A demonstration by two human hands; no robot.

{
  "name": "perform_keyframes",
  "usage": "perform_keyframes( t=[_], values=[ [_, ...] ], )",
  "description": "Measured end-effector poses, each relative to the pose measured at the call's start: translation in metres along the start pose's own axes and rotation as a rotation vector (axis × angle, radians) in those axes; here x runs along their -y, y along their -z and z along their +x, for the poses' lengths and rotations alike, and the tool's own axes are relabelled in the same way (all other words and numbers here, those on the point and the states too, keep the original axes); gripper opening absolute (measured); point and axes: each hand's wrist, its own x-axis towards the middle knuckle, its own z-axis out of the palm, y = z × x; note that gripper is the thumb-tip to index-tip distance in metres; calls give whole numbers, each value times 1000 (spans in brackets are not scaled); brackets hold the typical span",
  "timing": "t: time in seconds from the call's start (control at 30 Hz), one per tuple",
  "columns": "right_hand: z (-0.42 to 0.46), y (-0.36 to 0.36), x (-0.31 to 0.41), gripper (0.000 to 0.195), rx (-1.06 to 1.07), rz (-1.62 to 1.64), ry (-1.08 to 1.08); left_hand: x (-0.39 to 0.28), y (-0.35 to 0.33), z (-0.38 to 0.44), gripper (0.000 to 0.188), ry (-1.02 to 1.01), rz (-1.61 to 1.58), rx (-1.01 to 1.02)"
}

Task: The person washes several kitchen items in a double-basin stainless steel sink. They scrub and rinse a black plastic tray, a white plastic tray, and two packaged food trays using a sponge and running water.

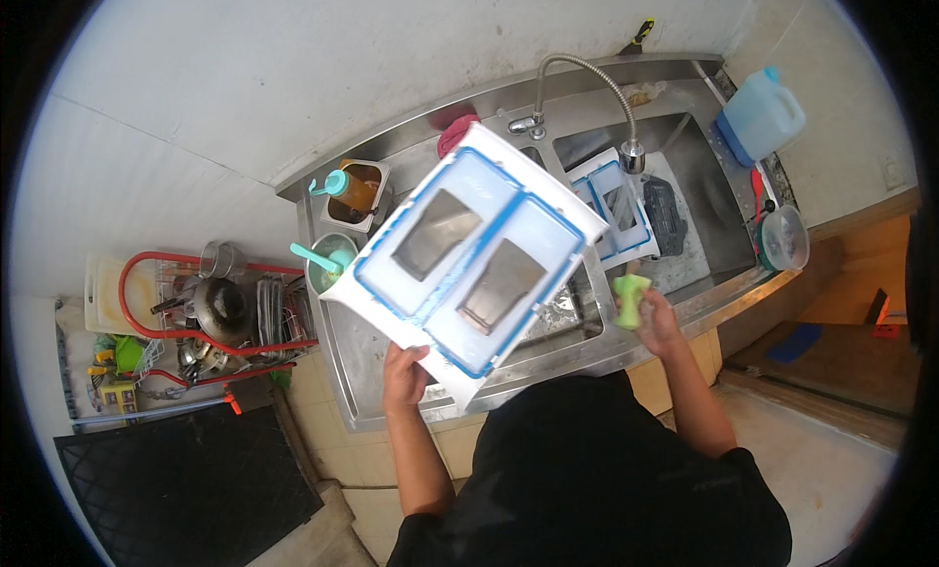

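My left hand (405, 376) grips the lower left edge of a white plastic panel (352, 292) with a blue gasket and two rectangular openings. The panel is tilted over the left part of the steel sink and hides much of it. Off to the right, my right hand (658, 323) holds a green sponge (631, 300) near the sink's front edge, apart from the panel. A smaller-looking white panel with a blue gasket (631, 248) leans in the right basin (715, 193), beside a dark grey plastic grille (664, 216). The flexible faucet's spray head (631, 157) hangs above them.
On the left counter are a steel container (381, 172) holding a pump bottle (357, 193), and a bowl (348, 245) with a turquoise utensil (317, 257). A red rack (198, 257) of cookware stands left. At right are a blue jug (763, 116) and a clear tub (787, 238).
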Motion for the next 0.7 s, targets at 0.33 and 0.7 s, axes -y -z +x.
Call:
perform_keyframes(
  t=[0.33, 0.7],
  values=[
    [-14, -30, -5, 41, -113, -3, 68, 36, -16, 35, 47, 267, 113, 229],
    [26, -22, -15, 27, -396, -1168, 722, 168, 1, 108, 41, 550, 237, 397]
  ],
)
